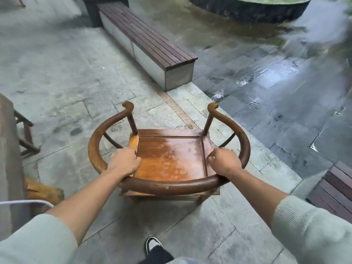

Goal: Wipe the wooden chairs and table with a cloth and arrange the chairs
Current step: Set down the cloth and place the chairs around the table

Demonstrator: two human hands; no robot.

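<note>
A wooden chair point(169, 157) with a curved, horseshoe-shaped rail stands on the stone paving point(66, 82), its back toward the person and its open front facing away. The left hand point(123, 161) grips the seat's left edge, fingers curled over it; the right hand point(224, 161) grips the right edge the same way, both forearms reaching over the rail. The seat looks wet and blotchy. A slatted bench point(146, 40) runs diagonally beyond the chair, with wet dark pavement to its right. A shoe point(152, 244) shows below the chair.
</note>
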